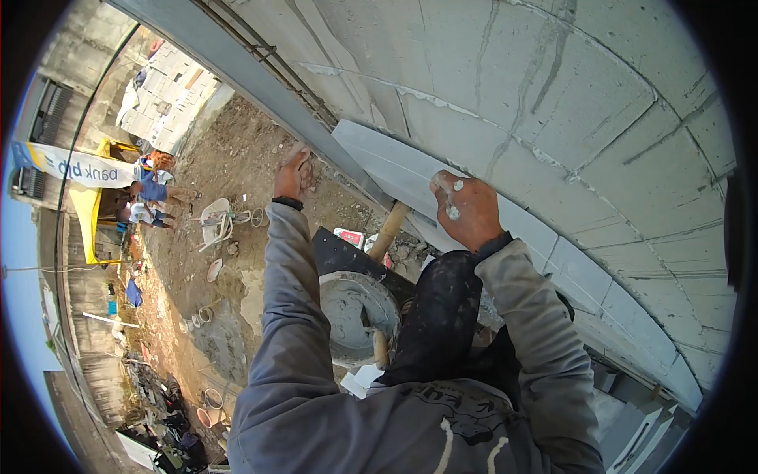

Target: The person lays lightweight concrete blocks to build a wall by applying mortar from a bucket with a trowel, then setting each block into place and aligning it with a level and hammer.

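My left hand (295, 174) reaches to the edge of a long grey post (272, 107), its fingers curled; whatever they hold, if anything, I cannot make out. Closed into a fist, my right hand (467, 212) is at a pale, smooth block (410, 170) along the foot of the wall. White mortar spots its thumb and knuckles, and what is inside the fist is hidden. Below, between my forearms, a round tub (355, 286) holds wet grey mortar, with a wooden-handled tool (380, 347) standing in it. A wooden pole (388, 231) rises beside my knee.
A block wall (537, 103) with rough mortar joints fills the right side. A dark board (335, 251) lies by the tub. On the dirt ground at left are a wheelbarrow (217, 221), stacked pale blocks (167, 91) and several people near a yellow canopy (88, 221).
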The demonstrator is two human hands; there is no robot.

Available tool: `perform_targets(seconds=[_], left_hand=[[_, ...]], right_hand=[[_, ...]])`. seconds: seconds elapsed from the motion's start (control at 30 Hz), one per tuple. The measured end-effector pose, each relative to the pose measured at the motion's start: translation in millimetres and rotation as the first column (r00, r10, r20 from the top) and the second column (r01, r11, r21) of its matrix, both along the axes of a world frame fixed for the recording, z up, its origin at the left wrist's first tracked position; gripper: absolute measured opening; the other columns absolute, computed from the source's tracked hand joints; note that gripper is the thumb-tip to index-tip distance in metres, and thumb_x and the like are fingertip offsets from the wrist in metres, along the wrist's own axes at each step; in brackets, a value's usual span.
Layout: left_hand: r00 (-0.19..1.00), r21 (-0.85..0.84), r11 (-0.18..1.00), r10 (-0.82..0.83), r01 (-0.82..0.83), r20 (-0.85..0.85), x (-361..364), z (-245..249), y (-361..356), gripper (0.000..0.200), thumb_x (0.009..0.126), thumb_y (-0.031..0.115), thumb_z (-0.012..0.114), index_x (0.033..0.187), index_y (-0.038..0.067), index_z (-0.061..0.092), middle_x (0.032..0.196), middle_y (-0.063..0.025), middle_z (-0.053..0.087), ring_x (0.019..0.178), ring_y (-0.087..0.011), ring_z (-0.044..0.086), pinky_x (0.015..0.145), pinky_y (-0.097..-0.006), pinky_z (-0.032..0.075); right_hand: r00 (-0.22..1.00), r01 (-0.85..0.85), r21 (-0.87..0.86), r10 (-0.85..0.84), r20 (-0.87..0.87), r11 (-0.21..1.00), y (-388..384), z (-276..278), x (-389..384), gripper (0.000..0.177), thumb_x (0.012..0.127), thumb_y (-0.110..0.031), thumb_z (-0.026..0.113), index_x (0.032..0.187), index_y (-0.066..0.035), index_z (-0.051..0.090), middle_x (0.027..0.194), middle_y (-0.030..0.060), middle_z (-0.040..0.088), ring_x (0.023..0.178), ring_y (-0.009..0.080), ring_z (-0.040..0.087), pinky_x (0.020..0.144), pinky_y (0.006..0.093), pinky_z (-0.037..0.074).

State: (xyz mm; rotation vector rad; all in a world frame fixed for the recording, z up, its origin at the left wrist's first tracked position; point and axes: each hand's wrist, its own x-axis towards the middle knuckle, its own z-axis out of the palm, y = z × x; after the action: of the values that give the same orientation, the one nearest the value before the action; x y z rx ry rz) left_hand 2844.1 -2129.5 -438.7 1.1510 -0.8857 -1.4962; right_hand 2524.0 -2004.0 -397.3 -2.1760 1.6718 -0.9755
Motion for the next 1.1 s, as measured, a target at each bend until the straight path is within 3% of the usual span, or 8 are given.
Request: perform_targets(seconds=[0.5, 0.63, 0.73, 0.8, 0.83, 0.87, 0.9, 1.1], left_hand=[[0.975, 0.107, 0.978, -0.191, 0.180, 0.109, 3, 9, -7, 0.034, 0.085, 0.021, 0.045, 0.053, 0.012, 0.040, 0.038, -0.0015, 0.034, 0.028, -0.0144, 0.030, 0.033, -0.0276, 0.027], [0.987, 0.127, 0.983, -0.144, 0.134, 0.076, 19, -7, -18, 0.015, 0.084, 0.022, 0.046, 0.078, 0.009, 0.050, 0.044, -0.0015, 0.039, 0.031, -0.0152, 0.033, 0.034, -0.0281, 0.028], [0.987, 0.008, 0.991, -0.132, 0.132, 0.090, 20, -13, -22, 0.011, 0.081, 0.019, 0.051, 0.075, 0.011, 0.050, 0.057, -0.0002, 0.046, 0.047, -0.0130, 0.044, 0.045, -0.0266, 0.034], [0.925, 0.025, 0.925, -0.376, 0.378, -0.059, 79, -57, -64, 0.018, 0.083, 0.029, 0.055, 0.084, 0.011, 0.053, 0.071, 0.0026, 0.053, 0.064, -0.0105, 0.052, 0.057, -0.0227, 0.039], [0.986, 0.060, 0.995, -0.089, 0.081, 0.139, 56, -49, -48, 0.026, 0.083, 0.034, 0.055, 0.094, 0.011, 0.057, 0.081, 0.0007, 0.059, 0.076, -0.0115, 0.058, 0.064, -0.0207, 0.042], [0.962, 0.079, 0.973, -0.225, 0.215, 0.156, 95, -75, -79, 0.033, 0.083, 0.037, 0.054, 0.102, 0.009, 0.058, 0.092, -0.0014, 0.061, 0.091, -0.0124, 0.058, 0.070, -0.0212, 0.043], [0.977, 0.012, 0.993, 0.115, -0.119, 0.177, 27, -33, -35, 0.026, 0.083, 0.033, 0.056, 0.096, 0.011, 0.057, 0.078, 0.0017, 0.058, 0.069, -0.0088, 0.057, 0.054, -0.0191, 0.040], [0.800, -0.130, 0.985, -0.013, 0.113, 0.600, 4, 18, 0, 0.030, 0.083, 0.032, 0.058, 0.100, 0.007, 0.055, 0.084, -0.0018, 0.058, 0.076, -0.0119, 0.056, 0.062, -0.0217, 0.040]], right_hand=[[0.999, -0.036, 0.049, 0.034, 0.025, 0.998, 8, -5, 14, 0.012, 0.074, -0.006, 0.057, 0.085, -0.009, 0.056, 0.068, 0.0114, 0.061, 0.065, 0.0324, 0.060, 0.057, 0.0421, 0.046], [0.997, -0.021, 0.081, 0.015, 0.076, 0.997, 8, -5, 15, 0.016, 0.069, -0.012, 0.061, 0.084, -0.008, 0.057, 0.067, 0.0087, 0.062, 0.065, 0.0285, 0.062, 0.057, 0.0402, 0.047], [0.983, -0.026, 0.031, 0.020, 0.183, 0.999, 10, -8, 13, 0.019, 0.063, -0.015, 0.065, 0.079, -0.007, 0.060, 0.068, 0.0107, 0.061, 0.068, 0.0297, 0.061, 0.061, 0.0414, 0.047], [0.995, 0.024, 0.039, -0.028, 0.096, 0.999, 8, -11, 15, 0.020, 0.061, -0.015, 0.065, 0.078, -0.007, 0.059, 0.068, 0.0113, 0.061, 0.070, 0.0300, 0.061, 0.062, 0.0411, 0.047], [0.994, 0.058, -0.003, -0.057, 0.092, 0.998, 7, -16, 19, 0.017, 0.058, -0.014, 0.065, 0.072, -0.006, 0.060, 0.066, 0.0128, 0.060, 0.069, 0.0314, 0.061, 0.063, 0.0415, 0.048], [0.996, 0.057, 0.003, -0.057, 0.075, 0.998, -2, -26, 23, 0.016, 0.055, -0.014, 0.066, 0.068, -0.006, 0.061, 0.064, 0.0134, 0.060, 0.068, 0.0321, 0.061, 0.063, 0.0413, 0.048], [0.996, 0.062, -0.027, -0.061, 0.058, 0.998, -3, -28, 25, 0.017, 0.052, -0.014, 0.066, 0.066, -0.005, 0.061, 0.063, 0.0131, 0.060, 0.068, 0.0319, 0.061, 0.063, 0.0404, 0.049], [0.992, 0.069, -0.050, -0.063, 0.105, 0.996, -4, -24, 24, 0.021, 0.049, -0.016, 0.067, 0.065, -0.004, 0.060, 0.064, 0.0131, 0.061, 0.067, 0.0314, 0.062, 0.061, 0.0396, 0.049]])
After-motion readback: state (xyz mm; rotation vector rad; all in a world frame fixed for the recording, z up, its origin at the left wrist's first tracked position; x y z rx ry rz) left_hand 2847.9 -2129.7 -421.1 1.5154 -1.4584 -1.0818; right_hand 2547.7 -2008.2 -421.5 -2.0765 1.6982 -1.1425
